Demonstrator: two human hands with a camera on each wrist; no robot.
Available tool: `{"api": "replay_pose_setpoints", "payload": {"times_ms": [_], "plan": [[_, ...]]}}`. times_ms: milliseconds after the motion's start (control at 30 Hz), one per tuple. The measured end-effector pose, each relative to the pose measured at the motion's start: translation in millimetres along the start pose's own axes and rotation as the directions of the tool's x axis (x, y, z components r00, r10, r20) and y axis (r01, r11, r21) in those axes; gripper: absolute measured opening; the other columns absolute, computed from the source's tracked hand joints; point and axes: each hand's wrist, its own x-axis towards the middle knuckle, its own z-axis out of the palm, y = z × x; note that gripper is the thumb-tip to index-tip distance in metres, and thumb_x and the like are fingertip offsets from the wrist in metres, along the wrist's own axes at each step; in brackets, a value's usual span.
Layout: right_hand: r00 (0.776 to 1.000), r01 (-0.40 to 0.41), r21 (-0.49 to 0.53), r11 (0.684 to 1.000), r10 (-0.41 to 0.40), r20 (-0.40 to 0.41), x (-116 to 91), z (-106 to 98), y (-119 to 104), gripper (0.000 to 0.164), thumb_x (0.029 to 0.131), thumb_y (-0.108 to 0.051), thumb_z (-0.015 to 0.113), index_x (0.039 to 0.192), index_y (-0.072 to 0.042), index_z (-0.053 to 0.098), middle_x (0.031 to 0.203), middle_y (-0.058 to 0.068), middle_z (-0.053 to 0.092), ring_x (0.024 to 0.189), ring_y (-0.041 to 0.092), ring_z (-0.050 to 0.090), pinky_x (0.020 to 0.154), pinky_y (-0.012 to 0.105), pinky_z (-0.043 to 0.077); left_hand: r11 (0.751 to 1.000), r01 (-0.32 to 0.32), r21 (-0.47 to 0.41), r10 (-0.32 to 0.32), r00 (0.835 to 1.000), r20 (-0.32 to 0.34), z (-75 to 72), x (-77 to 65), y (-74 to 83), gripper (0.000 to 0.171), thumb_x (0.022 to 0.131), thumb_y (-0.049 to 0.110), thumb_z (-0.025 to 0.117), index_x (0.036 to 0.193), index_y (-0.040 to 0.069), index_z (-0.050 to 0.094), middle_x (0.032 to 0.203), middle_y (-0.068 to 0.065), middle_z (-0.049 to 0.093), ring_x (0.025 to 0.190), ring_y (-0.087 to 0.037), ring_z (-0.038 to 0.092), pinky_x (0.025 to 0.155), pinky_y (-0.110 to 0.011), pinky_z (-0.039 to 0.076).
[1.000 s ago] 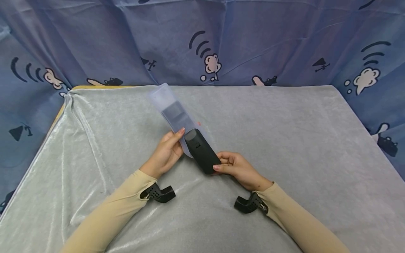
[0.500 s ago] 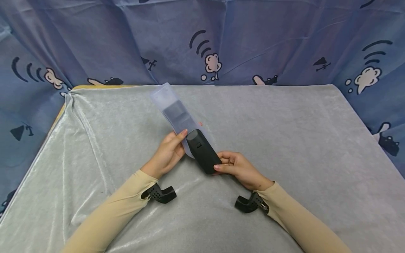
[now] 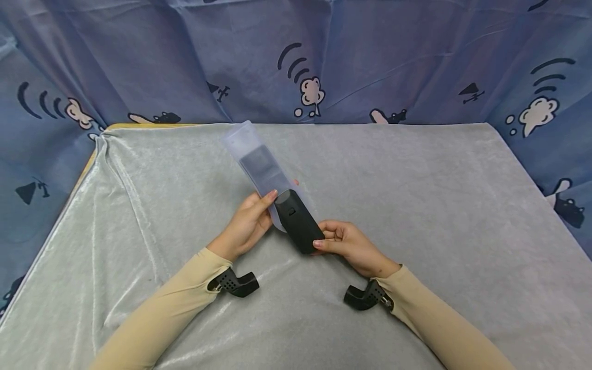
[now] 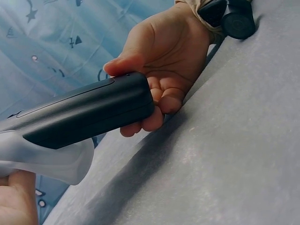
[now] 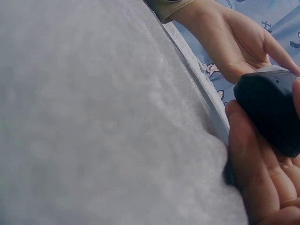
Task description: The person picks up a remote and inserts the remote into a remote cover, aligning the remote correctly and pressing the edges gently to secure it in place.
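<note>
Right hand (image 3: 347,245): pinching black device (image 3: 298,222), near end. Left hand (image 3: 246,221): gripping translucent sleeve (image 3: 263,167), beneath device's far end. Versus earlier: left hand and sleeve slightly farther right; both grips unchanged.

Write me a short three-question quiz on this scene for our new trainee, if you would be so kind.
1. Multiple choice: In the head view, which hand grips the end of the black device nearer the person?
A) left
B) right
C) neither

2. True or false: The left hand holds the translucent cover.

3. Fill in the blank: In the head view, the cloth spread on the work surface, below the two hands, is ____ in colour.

Key:
1: B, the right hand.
2: True; its thumb lies on the near side, and a fingertip shows past the far edge.
3: Gray, as the cloth shows.
</note>
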Motion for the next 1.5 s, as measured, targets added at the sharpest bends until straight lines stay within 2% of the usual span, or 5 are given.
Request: {"api": "replay_pose_setpoints", "payload": {"times_ms": [133,233,467,600,1500], "plan": [[1.0,0.011,0.003,1.0,-0.011,0.004,0.2,-0.3,0.3,0.027,0.089,0.0,0.061,0.111,0.013,0.053,0.099,0.007,0.069,0.09,0.015,0.066,0.081,0.032,0.054,1.0,0.002,0.006,-0.002,1.0,-0.004,0.5,-0.5,-0.4,0.041,0.102,0.009,0.038,0.135,-0.014,0.032,0.131,-0.012,0.054,0.12,-0.017,0.05,0.108,-0.032,0.032],[1.0,0.016,0.007,1.0,-0.016,0.01,-0.1,-0.7,0.4,0.027,0.089,0.0,0.062,0.111,0.013,0.053,0.099,0.007,0.069,0.09,0.015,0.066,0.081,0.032,0.054,1.0,0.002,0.013,-0.002,1.0,0.003,1.2,-0.5,-0.4,0.041,0.102,0.009,0.037,0.136,-0.015,0.031,0.133,-0.014,0.052,0.121,-0.016,0.05,0.109,-0.032,0.031],[1.0,0.012,0.015,1.0,-0.012,0.01,-0.4,-0.1,-0.1,0.024,0.089,0.001,0.061,0.109,0.011,0.054,0.097,0.006,0.069,0.088,0.014,0.066,0.081,0.031,0.054,1.0,0.009,0.03,-0.01,1.0,0.017,2.3,-0.2,0.0,0.043,0.102,0.008,0.036,0.138,-0.016,0.028,0.142,-0.026,0.037,0.125,-0.018,0.046,0.11,-0.033,0.029],[1.0,0.01,0.015,1.0,-0.01,0.009,-0.1,0.0,0.1,0.026,0.089,0.001,0.061,0.11,0.013,0.053,0.098,0.006,0.069,0.088,0.014,0.066,0.08,0.03,0.054,0.999,0.016,0.044,-0.017,0.999,0.033,2.3,-0.5,0.2,0.045,0.102,0.009,0.037,0.139,-0.014,0.026,0.145,-0.028,0.031,0.128,-0.018,0.043,0.11,-0.033,0.029],[1.0,-0.005,0.024,1.0,0.005,0.006,-0.6,0.3,0.0,0.027,0.088,0.002,0.061,0.111,0.014,0.052,0.098,0.007,0.069,0.088,0.015,0.066,0.08,0.032,0.055,0.996,0.019,0.09,-0.026,0.996,0.082,3.1,-1.5,-1.1,0.046,0.101,0.01,0.041,0.139,-0.013,0.029,0.145,-0.026,0.033,0.129,-0.021,0.041,0.11,-0.032,0.029]]}}
